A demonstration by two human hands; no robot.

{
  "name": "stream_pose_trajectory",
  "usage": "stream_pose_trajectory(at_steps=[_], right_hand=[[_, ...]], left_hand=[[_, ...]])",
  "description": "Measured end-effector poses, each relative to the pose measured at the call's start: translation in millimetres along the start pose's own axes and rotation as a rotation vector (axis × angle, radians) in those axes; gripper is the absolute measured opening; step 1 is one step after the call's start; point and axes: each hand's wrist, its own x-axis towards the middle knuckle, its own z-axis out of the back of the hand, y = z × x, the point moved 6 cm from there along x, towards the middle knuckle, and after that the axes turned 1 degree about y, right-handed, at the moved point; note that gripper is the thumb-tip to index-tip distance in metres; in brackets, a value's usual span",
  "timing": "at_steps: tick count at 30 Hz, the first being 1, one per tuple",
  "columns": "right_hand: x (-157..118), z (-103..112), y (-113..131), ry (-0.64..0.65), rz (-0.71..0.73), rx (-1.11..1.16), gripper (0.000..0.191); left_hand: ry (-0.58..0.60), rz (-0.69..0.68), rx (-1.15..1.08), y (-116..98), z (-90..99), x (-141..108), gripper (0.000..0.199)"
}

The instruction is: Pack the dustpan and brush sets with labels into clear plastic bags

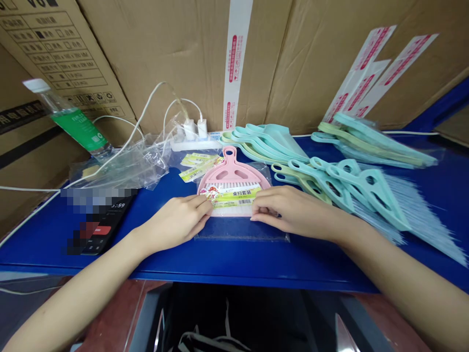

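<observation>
I have the left hand (pixel 179 220) and right hand (pixel 289 210) curled at the near corners of the pink dustpan (pixel 230 168); whether they pinch, I can't tell.

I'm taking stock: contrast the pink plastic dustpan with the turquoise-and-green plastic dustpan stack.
The pink plastic dustpan is single; the turquoise-and-green plastic dustpan stack holds several. The dustpan's handle points away from the camera; the stack's handles point left. Both rest on the blue table.
</observation>
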Motion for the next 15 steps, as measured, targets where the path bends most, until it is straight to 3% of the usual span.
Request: stream_pose_trajectory(at_steps=[15], right_hand=[[0.7,-1.2,-2.5,-0.027,-0.033,-0.054,0.017]], left_hand=[[-0.032,-0.025,0.002,-1.4,0.5,-2.1,0.025]])
